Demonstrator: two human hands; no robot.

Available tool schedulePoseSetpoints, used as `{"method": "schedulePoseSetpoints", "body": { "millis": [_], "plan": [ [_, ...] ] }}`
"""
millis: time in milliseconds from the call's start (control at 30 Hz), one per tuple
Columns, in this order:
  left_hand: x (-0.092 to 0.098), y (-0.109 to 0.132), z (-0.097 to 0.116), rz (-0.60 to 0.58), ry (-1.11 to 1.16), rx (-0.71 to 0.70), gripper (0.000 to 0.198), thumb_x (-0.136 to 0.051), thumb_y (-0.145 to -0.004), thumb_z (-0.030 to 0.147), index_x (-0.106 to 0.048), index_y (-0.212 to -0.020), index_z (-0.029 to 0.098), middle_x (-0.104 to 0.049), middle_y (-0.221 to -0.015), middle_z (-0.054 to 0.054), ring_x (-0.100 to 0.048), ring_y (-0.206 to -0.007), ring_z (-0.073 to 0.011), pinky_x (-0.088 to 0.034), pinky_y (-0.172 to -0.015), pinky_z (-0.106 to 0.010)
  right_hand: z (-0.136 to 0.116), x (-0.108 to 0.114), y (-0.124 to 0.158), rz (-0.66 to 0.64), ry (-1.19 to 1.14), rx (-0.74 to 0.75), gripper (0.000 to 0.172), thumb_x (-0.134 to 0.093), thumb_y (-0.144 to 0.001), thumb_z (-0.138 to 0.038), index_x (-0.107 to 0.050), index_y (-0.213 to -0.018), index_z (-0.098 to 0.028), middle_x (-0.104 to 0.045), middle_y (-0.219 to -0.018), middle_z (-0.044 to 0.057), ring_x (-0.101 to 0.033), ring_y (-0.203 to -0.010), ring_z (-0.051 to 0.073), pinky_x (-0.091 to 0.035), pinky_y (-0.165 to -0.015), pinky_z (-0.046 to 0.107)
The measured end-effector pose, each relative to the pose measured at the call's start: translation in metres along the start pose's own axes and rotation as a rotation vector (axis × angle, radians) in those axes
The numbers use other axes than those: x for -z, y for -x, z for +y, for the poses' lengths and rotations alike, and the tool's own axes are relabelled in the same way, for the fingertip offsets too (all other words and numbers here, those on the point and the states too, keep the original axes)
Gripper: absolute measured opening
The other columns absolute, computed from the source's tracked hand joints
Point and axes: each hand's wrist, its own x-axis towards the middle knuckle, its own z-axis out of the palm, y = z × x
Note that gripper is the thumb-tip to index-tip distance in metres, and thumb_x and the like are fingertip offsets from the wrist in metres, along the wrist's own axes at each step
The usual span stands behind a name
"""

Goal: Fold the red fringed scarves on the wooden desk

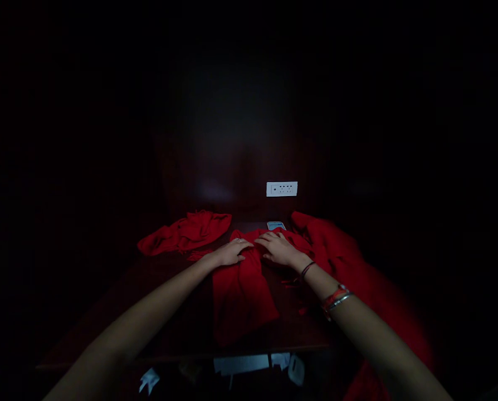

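A red cloth (240,289) lies lengthwise on the dark wooden table (177,323), its near end close to the front edge. My left hand (231,252) rests flat on the cloth's far end, fingers stretched out, a ring on one finger. My right hand (279,248) lies flat beside it on the same cloth, fingers spread. Bangles and a thread band sit on my right wrist.
Another red cloth (186,233) is crumpled at the back left. A larger red cloth (336,250) drapes over the table's right side. A phone (276,225) lies at the back near a white wall socket (281,189). The room is very dark.
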Motion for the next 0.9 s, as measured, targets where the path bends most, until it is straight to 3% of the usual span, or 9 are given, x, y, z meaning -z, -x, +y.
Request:
{"method": "schedulePoseSetpoints", "body": {
  "millis": [100, 200, 333, 400, 500, 633, 700, 767, 900],
  "plan": [
    [-0.014, -0.002, -0.011, 0.031, -0.024, 0.097, 0.040, -0.049, -0.067, 0.012, -0.048, -0.107, 0.017, -0.053, -0.104, -0.008, -0.047, -0.096, -0.0178, -0.033, -0.086, -0.029, -0.009, -0.012, -0.011, -0.010, 0.082, -0.079, 0.025, -0.042, -0.076, -0.015, -0.054, -0.098, -0.015, -0.057, -0.096, 0.011, -0.046, -0.095, 0.023, -0.028, -0.082, 0.042],
    [-0.025, -0.003, -0.018, 0.025, -0.007, 0.169, 0.024, -0.050, -0.067, 0.014, -0.057, -0.088, 0.020, -0.058, -0.084, -0.004, -0.053, -0.080, -0.0161, -0.038, -0.075, -0.026, -0.006, -0.012, -0.016, 0.018, 0.062, -0.120, 0.020, -0.038, -0.077, -0.012, -0.057, -0.082, -0.014, -0.060, -0.085, 0.010, -0.051, -0.086, 0.020, -0.032, -0.078, 0.035],
    [-0.024, -0.004, -0.016, 0.064, 0.022, 0.180, 0.010, -0.047, -0.067, 0.016, -0.056, -0.068, 0.019, -0.057, -0.068, 0.001, -0.053, -0.070, -0.0132, -0.039, -0.068, -0.023, 0.006, 0.012, -0.013, 0.242, -0.109, -0.178, 0.018, -0.038, -0.077, -0.014, -0.056, -0.081, -0.015, -0.060, -0.083, 0.006, -0.053, -0.079, 0.014, -0.035, -0.073, 0.025],
    [-0.006, -0.006, -0.015, 0.205, 0.099, 0.204, 0.010, -0.044, -0.069, 0.018, -0.054, -0.068, 0.018, -0.056, -0.068, 0.001, -0.052, -0.069, -0.0121, -0.039, -0.066, -0.022, 0.018, 0.034, -0.011, 0.406, -0.220, -0.223, 0.018, -0.039, -0.076, -0.014, -0.056, -0.080, -0.015, -0.060, -0.082, 0.005, -0.052, -0.078, 0.013, -0.036, -0.072, 0.022],
    [0.049, -0.009, -0.018, 0.649, 0.320, 0.312, 0.007, -0.046, -0.068, 0.021, -0.050, -0.065, 0.017, -0.054, -0.066, 0.002, -0.050, -0.066, -0.0111, -0.040, -0.062, -0.021, 0.044, 0.074, -0.008, 0.704, -0.367, -0.427, 0.017, -0.040, -0.075, -0.017, -0.056, -0.080, -0.014, -0.060, -0.081, 0.005, -0.052, -0.076, 0.013, -0.037, -0.071, 0.022],
    [0.135, -0.012, -0.020, 0.846, 0.318, 0.372, 0.009, -0.039, -0.074, 0.022, -0.045, -0.076, 0.016, -0.049, -0.069, 0.002, -0.047, -0.060, -0.0084, -0.038, -0.056, -0.021, 0.079, 0.118, -0.004, 0.990, -0.429, -0.697, 0.027, -0.030, -0.078, -0.020, -0.050, -0.093, -0.009, -0.057, -0.091, 0.012, -0.052, -0.079, 0.015, -0.038, -0.069, 0.024],
    [0.155, -0.012, -0.019, 0.854, 0.297, 0.381, 0.009, -0.038, -0.076, 0.023, -0.043, -0.080, 0.017, -0.049, -0.071, 0.001, -0.047, -0.061, -0.0087, -0.038, -0.054, -0.021, 0.085, 0.123, -0.003, 0.979, -0.407, -0.703, 0.029, -0.027, -0.079, -0.020, -0.048, -0.097, -0.010, -0.055, -0.094, 0.013, -0.050, -0.082, 0.015, -0.038, -0.070, 0.025],
    [0.151, -0.011, -0.018, 0.749, 0.276, 0.433, 0.006, -0.038, -0.076, 0.020, -0.044, -0.076, 0.018, -0.050, -0.069, 0.000, -0.049, -0.061, -0.0101, -0.038, -0.053, -0.021, 0.084, 0.111, -0.001, 0.886, -0.408, -0.687, 0.023, -0.036, -0.076, -0.017, -0.053, -0.088, -0.011, -0.058, -0.084, 0.009, -0.051, -0.075, 0.014, -0.038, -0.067, 0.024],
    [0.092, 0.002, -0.022, 0.383, 0.223, 0.611, 0.003, -0.048, -0.063, 0.013, -0.049, -0.061, 0.015, -0.050, -0.054, -0.001, -0.051, -0.053, -0.0136, -0.040, -0.051, -0.025, 0.066, 0.061, 0.007, 0.303, -0.293, -0.532, 0.023, -0.047, -0.060, -0.002, -0.060, -0.076, -0.012, -0.058, -0.074, 0.006, -0.052, -0.069, 0.014, -0.038, -0.067, 0.024]
  ]
}}
